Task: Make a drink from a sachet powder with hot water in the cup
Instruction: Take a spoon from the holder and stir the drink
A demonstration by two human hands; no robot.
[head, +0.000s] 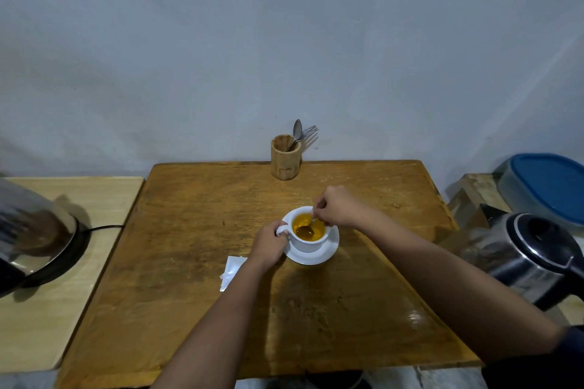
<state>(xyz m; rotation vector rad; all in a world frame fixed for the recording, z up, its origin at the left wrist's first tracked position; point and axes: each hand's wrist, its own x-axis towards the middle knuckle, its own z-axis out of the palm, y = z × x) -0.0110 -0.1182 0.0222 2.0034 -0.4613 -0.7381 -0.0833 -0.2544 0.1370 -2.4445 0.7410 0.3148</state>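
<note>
A white cup holding orange-yellow liquid stands on a white saucer in the middle of the wooden table. My left hand grips the cup's handle on its left side. My right hand is above the cup's right rim and pinches a spoon, whose bowl sits in the liquid. A torn white sachet lies flat on the table just left of my left wrist.
A wooden holder with a spoon and fork stands at the table's far edge. A steel kettle is at the right, a kettle base with a cord on the left side table, and a blue-lidded container at the far right.
</note>
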